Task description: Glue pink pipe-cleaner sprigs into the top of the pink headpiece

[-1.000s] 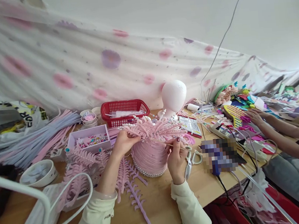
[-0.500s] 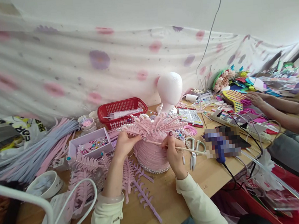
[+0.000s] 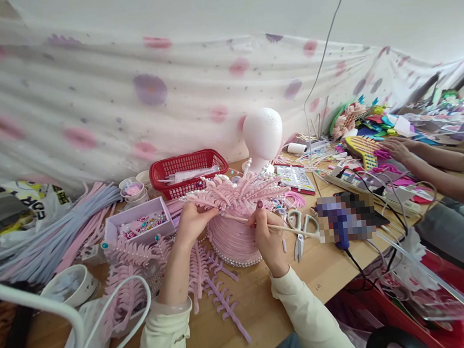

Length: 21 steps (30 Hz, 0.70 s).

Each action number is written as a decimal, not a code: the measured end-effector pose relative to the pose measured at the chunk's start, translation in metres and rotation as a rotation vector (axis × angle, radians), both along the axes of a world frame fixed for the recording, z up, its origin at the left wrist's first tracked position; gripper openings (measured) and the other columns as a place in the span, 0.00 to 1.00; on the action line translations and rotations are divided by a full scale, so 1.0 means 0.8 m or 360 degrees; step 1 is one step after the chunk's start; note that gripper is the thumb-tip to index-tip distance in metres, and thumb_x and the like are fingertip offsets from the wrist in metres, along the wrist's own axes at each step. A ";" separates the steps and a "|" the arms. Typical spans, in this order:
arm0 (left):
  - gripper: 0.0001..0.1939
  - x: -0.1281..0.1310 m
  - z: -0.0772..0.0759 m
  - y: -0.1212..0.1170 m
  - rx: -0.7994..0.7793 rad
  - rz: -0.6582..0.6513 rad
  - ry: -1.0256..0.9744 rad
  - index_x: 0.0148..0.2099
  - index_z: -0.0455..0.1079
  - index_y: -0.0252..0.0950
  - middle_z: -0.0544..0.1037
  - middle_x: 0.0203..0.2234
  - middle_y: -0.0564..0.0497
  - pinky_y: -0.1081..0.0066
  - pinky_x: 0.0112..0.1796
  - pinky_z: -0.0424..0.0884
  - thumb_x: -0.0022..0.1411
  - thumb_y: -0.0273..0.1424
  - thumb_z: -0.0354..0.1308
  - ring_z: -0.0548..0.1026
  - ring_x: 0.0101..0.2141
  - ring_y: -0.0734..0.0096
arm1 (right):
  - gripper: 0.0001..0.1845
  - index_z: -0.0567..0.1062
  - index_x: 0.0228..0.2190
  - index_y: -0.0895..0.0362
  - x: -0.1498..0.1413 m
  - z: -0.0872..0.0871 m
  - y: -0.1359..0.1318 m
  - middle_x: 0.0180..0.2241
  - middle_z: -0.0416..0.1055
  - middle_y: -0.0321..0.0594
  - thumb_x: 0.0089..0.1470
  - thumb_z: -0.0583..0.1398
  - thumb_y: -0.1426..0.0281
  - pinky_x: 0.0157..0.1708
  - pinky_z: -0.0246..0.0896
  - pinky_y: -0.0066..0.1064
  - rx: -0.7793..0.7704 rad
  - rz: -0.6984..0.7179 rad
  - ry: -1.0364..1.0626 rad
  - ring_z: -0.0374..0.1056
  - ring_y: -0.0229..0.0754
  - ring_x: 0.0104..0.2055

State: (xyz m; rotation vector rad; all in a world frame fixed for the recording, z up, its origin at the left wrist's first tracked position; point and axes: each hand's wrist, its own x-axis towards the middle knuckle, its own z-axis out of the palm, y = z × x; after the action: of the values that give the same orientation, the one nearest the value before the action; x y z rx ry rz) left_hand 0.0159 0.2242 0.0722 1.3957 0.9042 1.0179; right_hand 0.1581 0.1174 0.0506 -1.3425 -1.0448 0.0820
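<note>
My left hand [image 3: 192,223] is closed on the left end of a pink feathery pipe-cleaner piece [image 3: 237,191] tipped with pearls, holding it over a pink coiled dome [image 3: 230,242] edged with pearls. My right hand [image 3: 267,239] pinches a thin wooden stick [image 3: 289,228] whose tip points in under the feathery piece. Both hands sit just in front of the dome on the wooden table [image 3: 263,306].
More pink feathery pieces [image 3: 208,273] lie by my left wrist. Scissors [image 3: 302,230], a glue gun [image 3: 340,229], a red basket [image 3: 189,170], a bead box [image 3: 141,225], a foam head [image 3: 262,136] and pipe-cleaner bundles [image 3: 58,232] surround them. Another person's arms [image 3: 430,167] reach in at right.
The view has shifted slightly. My right hand with the stick has edged up toward the feathery piece; my left hand keeps its grip.
</note>
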 end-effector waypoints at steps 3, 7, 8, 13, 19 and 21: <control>0.13 0.000 0.001 0.000 -0.0004 -0.0014 0.0002 0.33 0.77 0.36 0.85 0.34 0.47 0.58 0.44 0.75 0.40 0.30 0.68 0.81 0.40 0.53 | 0.34 0.68 0.13 0.55 0.001 -0.007 0.002 0.13 0.62 0.34 0.65 0.49 0.50 0.22 0.52 0.31 0.0090 -0.0042 0.0206 0.58 0.37 0.17; 0.14 0.000 0.003 -0.001 -0.0010 -0.0029 0.0001 0.33 0.76 0.35 0.84 0.36 0.46 0.59 0.44 0.75 0.40 0.30 0.68 0.81 0.41 0.53 | 0.33 0.68 0.14 0.54 0.005 -0.012 0.003 0.14 0.62 0.33 0.66 0.49 0.53 0.23 0.52 0.32 0.0124 -0.0057 0.0183 0.58 0.37 0.18; 0.14 0.000 0.003 -0.001 -0.0012 -0.0025 -0.0001 0.33 0.76 0.35 0.84 0.36 0.46 0.59 0.45 0.74 0.40 0.30 0.68 0.81 0.41 0.53 | 0.33 0.68 0.14 0.54 0.005 -0.012 0.002 0.14 0.62 0.33 0.67 0.48 0.54 0.23 0.53 0.32 0.0112 -0.0060 0.0116 0.58 0.37 0.18; 0.16 -0.001 0.001 -0.001 -0.0020 -0.0021 0.0007 0.36 0.77 0.34 0.84 0.39 0.45 0.60 0.46 0.74 0.41 0.31 0.68 0.80 0.42 0.54 | 0.31 0.66 0.14 0.53 0.004 -0.001 -0.008 0.15 0.62 0.34 0.68 0.49 0.61 0.23 0.50 0.33 0.0167 0.0151 -0.0331 0.58 0.37 0.18; 0.19 -0.004 0.000 -0.001 -0.0026 -0.0066 0.0033 0.38 0.78 0.33 0.84 0.39 0.45 0.59 0.46 0.73 0.41 0.32 0.69 0.80 0.41 0.55 | 0.33 0.55 0.10 0.53 0.000 0.001 -0.011 0.14 0.54 0.32 0.66 0.54 0.62 0.22 0.45 0.34 0.0260 0.0357 -0.0369 0.51 0.35 0.18; 0.19 -0.003 -0.001 -0.001 -0.0025 -0.0077 0.0035 0.39 0.77 0.33 0.84 0.39 0.45 0.59 0.46 0.73 0.41 0.32 0.69 0.80 0.41 0.55 | 0.32 0.56 0.10 0.52 0.001 -0.003 -0.010 0.13 0.56 0.32 0.67 0.52 0.64 0.20 0.45 0.34 0.0293 0.0248 -0.0245 0.52 0.36 0.17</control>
State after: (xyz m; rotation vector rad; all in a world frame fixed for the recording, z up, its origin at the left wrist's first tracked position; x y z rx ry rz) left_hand 0.0135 0.2233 0.0713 1.4113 0.8886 0.9592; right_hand 0.1588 0.1094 0.0482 -1.1130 -1.2553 -0.0020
